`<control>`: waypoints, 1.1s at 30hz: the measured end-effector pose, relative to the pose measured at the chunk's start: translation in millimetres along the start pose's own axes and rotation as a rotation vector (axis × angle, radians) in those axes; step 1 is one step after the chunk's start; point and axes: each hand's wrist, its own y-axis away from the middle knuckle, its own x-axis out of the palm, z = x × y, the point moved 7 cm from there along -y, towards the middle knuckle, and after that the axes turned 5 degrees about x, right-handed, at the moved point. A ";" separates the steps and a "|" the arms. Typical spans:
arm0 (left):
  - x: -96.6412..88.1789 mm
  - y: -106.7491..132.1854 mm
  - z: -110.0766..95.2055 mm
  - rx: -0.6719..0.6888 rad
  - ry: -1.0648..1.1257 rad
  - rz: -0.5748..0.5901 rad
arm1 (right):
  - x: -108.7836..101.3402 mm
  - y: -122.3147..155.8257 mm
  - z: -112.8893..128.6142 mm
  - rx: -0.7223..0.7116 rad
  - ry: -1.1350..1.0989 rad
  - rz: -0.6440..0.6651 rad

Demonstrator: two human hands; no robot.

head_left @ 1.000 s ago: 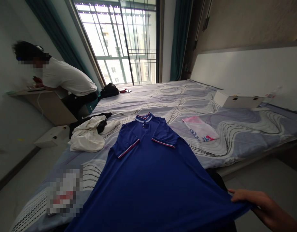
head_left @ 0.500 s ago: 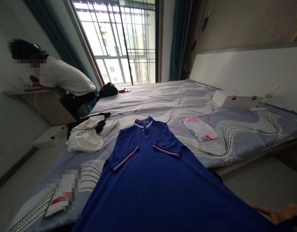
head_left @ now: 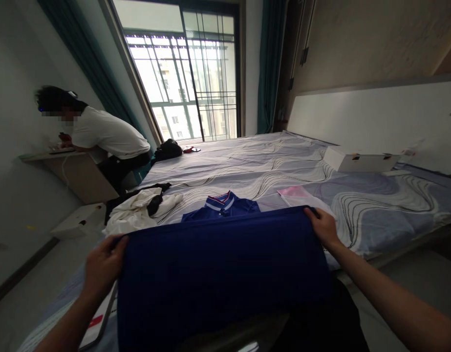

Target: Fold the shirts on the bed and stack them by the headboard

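Note:
A dark blue polo shirt [head_left: 221, 264] with a striped collar lies on the bed [head_left: 269, 166] in front of me, its lower part lifted and folded up toward the collar. My left hand [head_left: 102, 264] grips the left corner of the raised hem, fingers closed on the cloth. At the right corner my right hand [head_left: 320, 227] pinches the same hem. The raised cloth hides the sleeves and most of the shirt's chest; only the collar shows above the fold.
A heap of white and black clothes [head_left: 140, 210] lies left of the shirt. A pink-and-white bag [head_left: 298, 195] peeks out by my right hand. A white box [head_left: 360, 160] sits by the headboard. Another person in a white shirt [head_left: 108, 137] leans over a desk at left.
The shirt lay flat with its hem near me and only my right hand on it. Now both hands hold the hem and have carried it up toward the collar.

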 end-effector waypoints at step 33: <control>250.9 -191.1 89.5 -0.219 0.267 0.016 | 237.8 -200.7 -113.9 0.100 -0.079 0.089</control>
